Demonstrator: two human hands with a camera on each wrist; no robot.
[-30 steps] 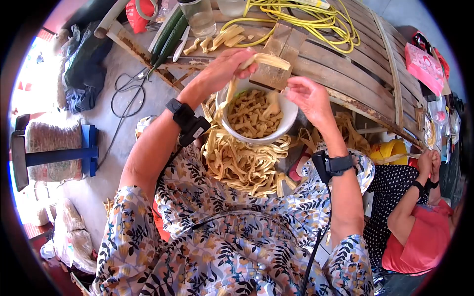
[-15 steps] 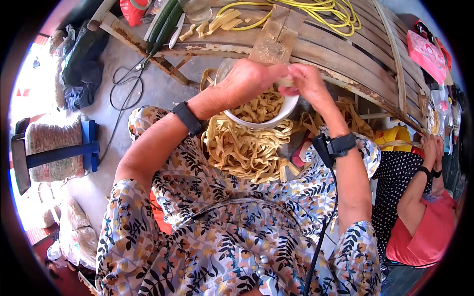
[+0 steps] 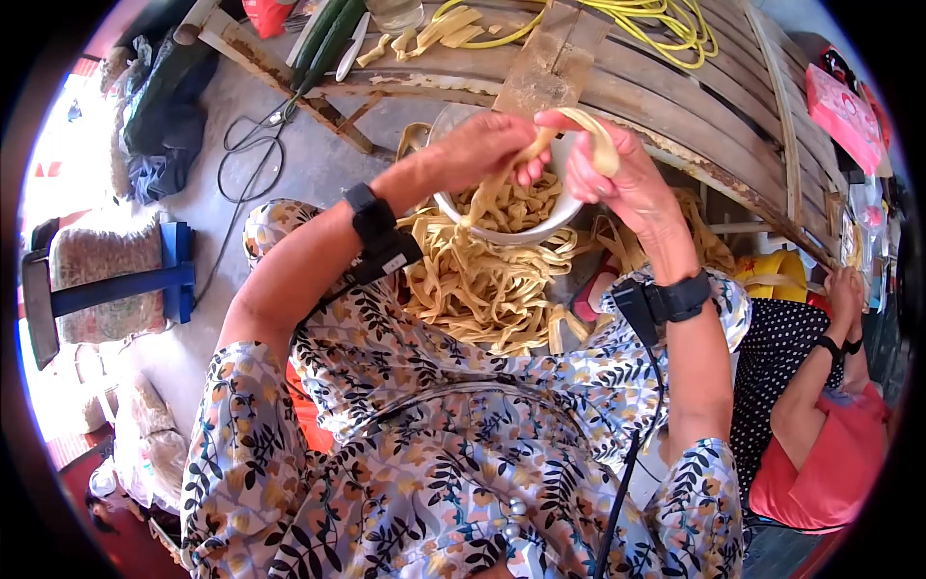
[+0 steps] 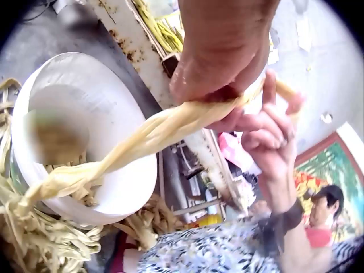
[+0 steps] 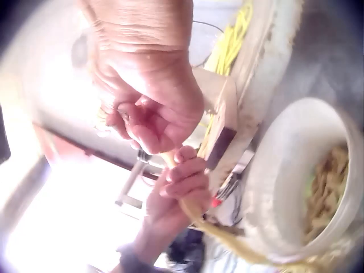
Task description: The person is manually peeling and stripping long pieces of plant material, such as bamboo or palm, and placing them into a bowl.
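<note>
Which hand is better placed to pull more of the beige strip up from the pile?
Probably left. The left hand pinches the beige strip on the part that runs down toward the pile; the right hand has the strip's upper end looped over its fingers.

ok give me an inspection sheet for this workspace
surface: slatted wooden table, worn
job's things: beige strip runs from the hands down across the white bowl, which holds short pieces; heap of strips on the lap below
clutter: cut pieces, wooden block and long green vegetables on the table
fingers: left hand and right hand both grip the strip above the bowl
cables: yellow cable coiled on the table; black cable on the floor
surroundings: blue scale at left, second person seated at right
</note>
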